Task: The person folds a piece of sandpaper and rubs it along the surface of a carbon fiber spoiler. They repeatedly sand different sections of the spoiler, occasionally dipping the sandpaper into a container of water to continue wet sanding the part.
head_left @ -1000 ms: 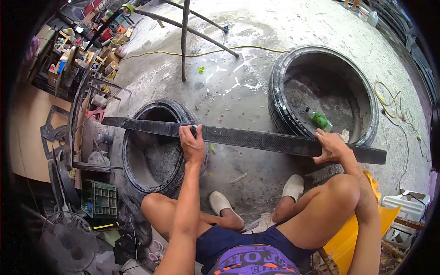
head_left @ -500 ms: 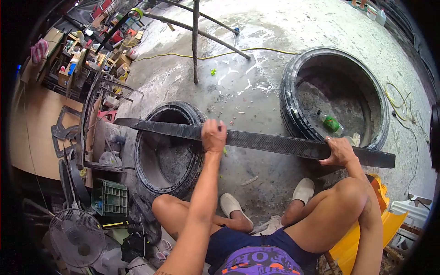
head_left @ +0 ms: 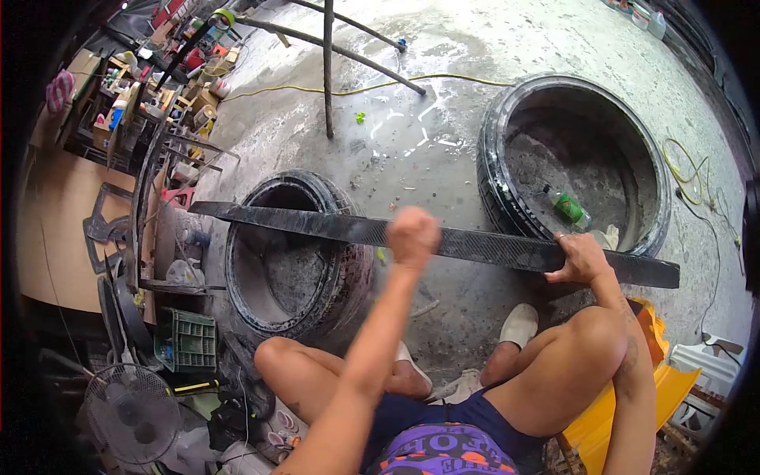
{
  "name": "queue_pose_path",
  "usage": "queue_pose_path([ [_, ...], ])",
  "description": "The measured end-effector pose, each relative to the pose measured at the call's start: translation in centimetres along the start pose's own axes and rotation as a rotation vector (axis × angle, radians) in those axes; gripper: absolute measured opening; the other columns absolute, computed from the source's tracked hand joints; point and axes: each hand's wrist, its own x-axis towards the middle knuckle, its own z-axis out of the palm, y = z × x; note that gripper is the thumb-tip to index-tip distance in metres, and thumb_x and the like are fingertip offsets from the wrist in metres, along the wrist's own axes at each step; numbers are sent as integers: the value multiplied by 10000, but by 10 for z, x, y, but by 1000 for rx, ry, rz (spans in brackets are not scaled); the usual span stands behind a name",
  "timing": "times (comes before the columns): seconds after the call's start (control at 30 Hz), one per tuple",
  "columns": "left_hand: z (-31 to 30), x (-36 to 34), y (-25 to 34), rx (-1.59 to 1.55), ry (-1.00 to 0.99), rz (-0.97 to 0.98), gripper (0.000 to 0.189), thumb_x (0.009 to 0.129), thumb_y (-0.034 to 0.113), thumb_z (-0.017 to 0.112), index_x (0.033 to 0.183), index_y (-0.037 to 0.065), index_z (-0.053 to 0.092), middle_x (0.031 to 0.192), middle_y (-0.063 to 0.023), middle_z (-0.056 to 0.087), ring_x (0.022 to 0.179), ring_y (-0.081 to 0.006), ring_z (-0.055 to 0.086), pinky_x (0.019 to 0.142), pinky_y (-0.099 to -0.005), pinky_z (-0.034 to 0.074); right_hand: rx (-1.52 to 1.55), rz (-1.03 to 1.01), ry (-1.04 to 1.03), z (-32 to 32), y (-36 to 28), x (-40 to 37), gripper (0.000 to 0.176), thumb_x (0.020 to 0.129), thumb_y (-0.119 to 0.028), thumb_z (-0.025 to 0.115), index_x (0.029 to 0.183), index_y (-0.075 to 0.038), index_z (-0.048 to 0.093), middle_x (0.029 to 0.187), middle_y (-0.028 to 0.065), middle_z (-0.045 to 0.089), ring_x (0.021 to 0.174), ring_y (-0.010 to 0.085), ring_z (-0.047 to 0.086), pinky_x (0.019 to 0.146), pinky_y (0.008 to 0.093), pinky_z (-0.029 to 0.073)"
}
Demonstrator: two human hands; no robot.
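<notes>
A long, dark panel (head_left: 491, 247) with a woven carbon-fibre look lies across two tyres, one under each end region. My right hand (head_left: 582, 257) grips it near its right end, thumb at the near edge and fingers over the top. At the middle of the panel is my left hand (head_left: 413, 240), closed like a fist and blurred by motion. Whatever is under its fingers is hidden. The smaller tyre (head_left: 348, 273) sits below the panel's left part, and the larger tyre (head_left: 495, 170) below its right part.
A green-labelled bottle (head_left: 568, 208) lies inside the larger tyre. Metal poles (head_left: 328, 79) stand ahead on the concrete floor. To my left are a fan (head_left: 133, 412), a green crate (head_left: 186, 340) and a cluttered shelf. A yellow piece (head_left: 609, 419) is at my right.
My left hand has slid rightward along the panel, from near the smaller tyre to the middle. My right hand keeps its grip. The view has shifted slightly.
</notes>
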Motion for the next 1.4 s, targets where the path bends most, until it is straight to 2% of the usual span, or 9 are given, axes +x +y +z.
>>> queue_pose_path([
  [0.1, 46, -5, 93, -87, -93, 178, 197, 790, 212, 647, 710, 72, 535, 742, -138, 538, 767, -329, 570, 668, -452, 468, 8, -16, 8, 2, 3, -2, 799, 616, -619, 808, 1089, -9, 600, 899, 194, 696, 902, 384, 670, 810, 449, 518],
  [0.2, 18, 1, 33, -48, -80, 241, 186, 790, 191, 640, 696, 71, 533, 746, -134, 545, 757, -325, 575, 656, -447, 467, 8, -17, 13, 4, 5, -3, 793, 609, -606, 817, 1086, -10, 602, 890, 193, 694, 895, 385, 670, 803, 450, 517],
  [0.4, -33, 6, -68, 163, 75, -223, 242, 843, 169, 593, 630, 77, 526, 634, -146, 521, 602, -329, 547, 572, -442, 436, 12, -34, 85, 10, 2, -6, 773, 591, -587, 834, 1068, -20, 613, 878, 191, 691, 886, 387, 670, 786, 456, 517],
  [0.57, 51, -2, 114, -162, -22, 179, 170, 764, 159, 629, 681, 75, 507, 734, -150, 524, 732, -353, 570, 639, -477, 458, 54, -48, 74, 13, 12, -6, 786, 547, -568, 852, 1078, -34, 628, 880, 185, 688, 874, 382, 669, 770, 447, 516],
  [0.8, -79, 18, -112, 317, 143, -200, 214, 841, 149, 599, 655, 57, 546, 695, -161, 567, 659, -339, 590, 596, -471, 458, 14, -31, 118, 19, 11, -10, 775, 546, -560, 851, 1070, -33, 629, 861, 177, 681, 871, 377, 665, 782, 453, 506],
  [1.0, 22, -3, 42, -3, 39, 85, 209, 783, 200, 612, 659, 95, 480, 707, -137, 499, 704, -341, 551, 614, -470, 412, 18, -11, 111, 22, 14, -9, 811, 517, -527, 873, 1111, -30, 633, 914, 187, 690, 919, 371, 660, 810, 452, 501],
  [1.13, -1, 0, -31, -10, 105, 158, 221, 772, 215, 631, 638, 93, 503, 688, -129, 516, 697, -331, 560, 621, -455, 436, 12, -28, 133, 28, 21, -9, 833, 498, -533, 879, 1117, -32, 635, 924, 174, 693, 916, 370, 661, 816, 448, 505],
  [1.23, -85, 9, -139, 282, 152, -254, 228, 825, 163, 589, 613, 99, 538, 657, -148, 527, 653, -325, 563, 601, -460, 447, -12, 27, 88, 24, 16, -9, 824, 494, -528, 883, 1105, -36, 632, 911, 171, 690, 907, 366, 661, 814, 443, 507],
  [1.4, -26, -10, -56, 189, 87, -4, 191, 816, 117, 578, 638, 87, 516, 673, -140, 496, 683, -315, 550, 611, -433, 434, 32, 1, 87, 23, 17, -6, 785, 507, -513, 869, 1076, -31, 621, 868, 182, 674, 872, 377, 657, 799, 452, 503],
])
